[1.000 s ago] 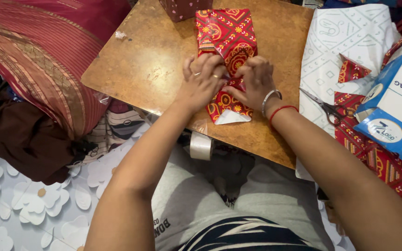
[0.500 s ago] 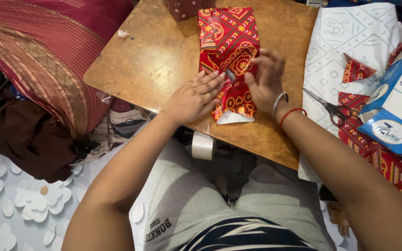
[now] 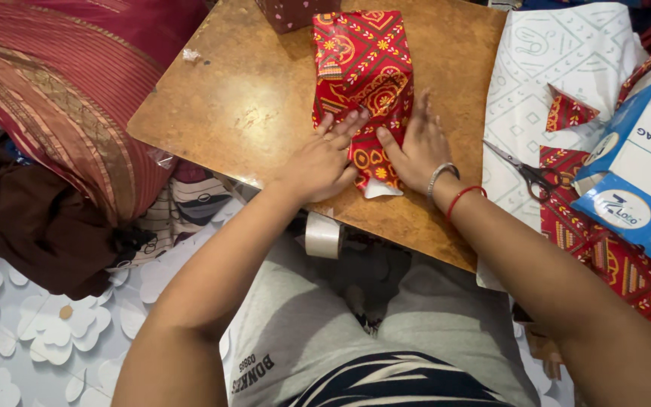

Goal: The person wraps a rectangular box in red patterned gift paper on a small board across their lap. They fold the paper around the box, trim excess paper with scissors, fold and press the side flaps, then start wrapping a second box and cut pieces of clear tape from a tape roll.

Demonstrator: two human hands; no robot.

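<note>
Head view, looking down over a small brown counter [image 3: 250, 113], surface worn and mottled, a pale scrap near its far left edge. On it, near the middle, a box wrapped in red patterned paper [image 3: 363, 68], lying lengthwise away from the person; its near end is a loose folded flap with a white underside corner showing toward the counter's near edge. Left hand [image 3: 322, 162] lies flat, palm down, fingers spread over the near left part of the flap; right hand [image 3: 416, 147] flat beside it, fingers pointing away along the parcel's right side, thumb angled in toward the left hand. Both hands open and pressing on paper, gripping nothing; thumbs close but apart. Right wrist carries a silver bangle [image 3: 440, 175] and a red thread band [image 3: 463, 199]. A second dark wrapped box [image 3: 295, 13] sits at the far edge, just beyond the red one. To the right, white patterned wrapping sheet [image 3: 559, 68] draped over the counter edge, scissors [image 3: 525, 172] lying on it, a red paper offcut [image 3: 566, 113] above them, a blue-and-white carton [image 3: 634, 173] further right. Roll of clear tape [image 3: 324, 235] rests in the lap below the counter's near edge. Left: red and gold striped fabric [image 3: 62, 98]; floor mat with white flower shapes [image 3: 24, 332]
</note>
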